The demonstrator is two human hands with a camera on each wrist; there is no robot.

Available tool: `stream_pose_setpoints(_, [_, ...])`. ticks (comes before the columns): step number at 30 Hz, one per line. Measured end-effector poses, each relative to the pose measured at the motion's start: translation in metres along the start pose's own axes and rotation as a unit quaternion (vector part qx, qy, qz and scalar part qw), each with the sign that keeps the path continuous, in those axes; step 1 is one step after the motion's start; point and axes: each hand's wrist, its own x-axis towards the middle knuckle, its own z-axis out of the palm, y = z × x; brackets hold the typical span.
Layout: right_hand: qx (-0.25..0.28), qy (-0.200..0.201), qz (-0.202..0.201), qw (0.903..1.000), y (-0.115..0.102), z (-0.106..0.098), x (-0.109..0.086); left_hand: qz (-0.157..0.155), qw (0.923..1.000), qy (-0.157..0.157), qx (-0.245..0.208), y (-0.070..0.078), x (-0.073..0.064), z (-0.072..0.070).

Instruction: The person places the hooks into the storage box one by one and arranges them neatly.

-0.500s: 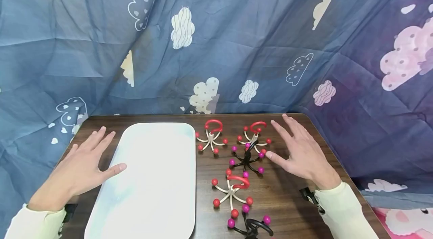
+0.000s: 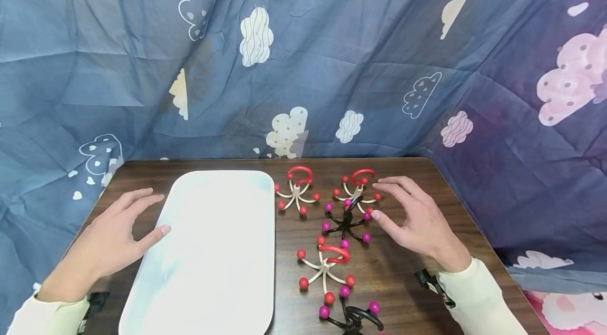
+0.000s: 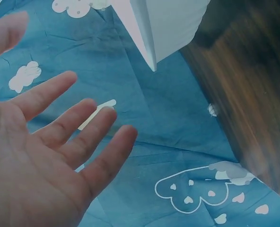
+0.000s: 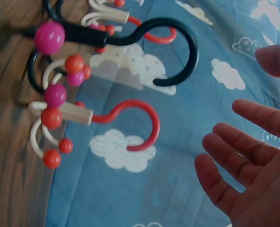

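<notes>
My left hand hovers at the left side of a white tray, fingers relaxed and thumb over its rim; whether it touches is unclear. Right of the tray lie claw-shaped hanging hooks with ball tips. Three are cream with red hooks: one back left, one back right, one nearer. A black hook hanger with magenta balls lies by the back-right one; another black hanger is cut off by the lower edge. My right hand, holding nothing, hovers beside the back-right pair.
Everything stands on a dark wooden table. A blue cloud-patterned cloth hangs behind it and along the right side. In the left wrist view the tray's side shows above the fingers.
The fingers of both hands have bent slightly and come down a little. My right fingertips have drawn in toward the back-right hook hanger. The tray and hook hangers have not moved.
</notes>
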Motion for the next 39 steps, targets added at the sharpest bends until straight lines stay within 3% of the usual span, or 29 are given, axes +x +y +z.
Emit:
stream_pose_setpoints(4, [0.037,0.021,-0.024,0.9988,-0.006,0.003,0.001,-0.01,0.9996,-0.024,-0.008,0.002,-0.002,0.003])
stream_pose_setpoints(8, [0.077,0.055,-0.071,0.993,-0.013,0.009,0.002,-0.017,0.9993,-0.026,-0.023,0.002,-0.005,0.005])
stream_pose_setpoints(10, [0.097,0.053,-0.082,0.9904,-0.018,0.01,0.001,-0.027,0.9983,-0.029,-0.044,0.002,-0.007,0.005])
stream_pose_setpoints(16, [0.151,0.001,-0.087,0.9847,-0.035,0.013,-0.004,-0.075,0.9903,-0.067,-0.096,-0.005,-0.013,0.008])
stream_pose_setpoints(21, [0.184,-0.051,-0.077,0.9785,-0.045,0.017,-0.009,-0.094,0.9854,-0.084,-0.115,-0.01,-0.016,0.015])
stream_pose_setpoints(29, [0.253,-0.148,-0.026,0.9556,-0.051,0.023,-0.012,-0.104,0.9796,-0.087,-0.149,-0.012,-0.025,0.025])
stream_pose_setpoints(37, [0.322,-0.169,-0.038,0.9307,-0.053,0.031,-0.017,-0.139,0.969,-0.107,-0.174,-0.017,-0.03,0.028])
stream_pose_setpoints(39, [0.329,-0.165,-0.042,0.929,-0.054,0.032,-0.018,-0.144,0.9649,-0.111,-0.19,-0.018,-0.032,0.03])
